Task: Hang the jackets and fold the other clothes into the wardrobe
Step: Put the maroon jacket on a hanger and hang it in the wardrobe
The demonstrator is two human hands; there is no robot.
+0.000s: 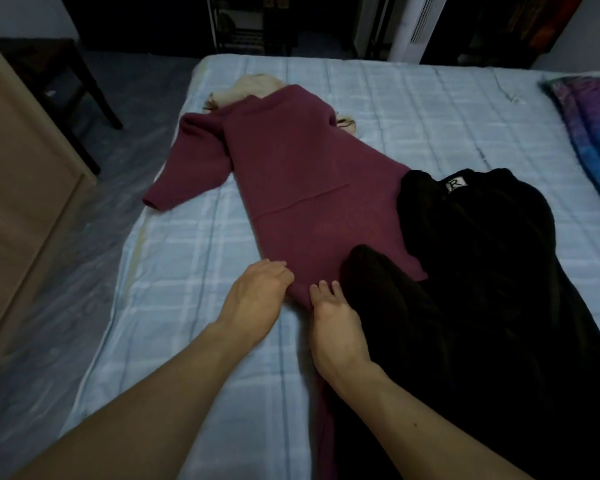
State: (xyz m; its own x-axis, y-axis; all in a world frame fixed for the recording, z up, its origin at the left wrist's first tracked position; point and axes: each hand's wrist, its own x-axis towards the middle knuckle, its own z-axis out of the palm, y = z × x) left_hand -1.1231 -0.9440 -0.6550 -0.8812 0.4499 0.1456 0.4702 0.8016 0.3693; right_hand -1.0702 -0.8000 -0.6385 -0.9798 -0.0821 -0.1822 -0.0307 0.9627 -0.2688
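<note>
A long maroon knitted garment (291, 174) lies spread flat on the bed (194, 265), one sleeve stretched out to the left. My left hand (253, 299) grips its near hem from the left with curled fingers. My right hand (336, 327) holds the same hem corner from below, fingertips on the cloth. A black fleece jacket (492, 271) with a white label lies to the right and overlaps the maroon garment's edge. A beige garment (246, 88) sits crumpled under the maroon one's far end.
The bed has a pale blue checked cover. A purple and blue pillow (593, 123) lies at the right edge. A tan wardrobe side (18, 188) stands at the left, with a dark wooden stool (59, 74) behind it. Dark open shelving (253, 22) stands beyond the bed.
</note>
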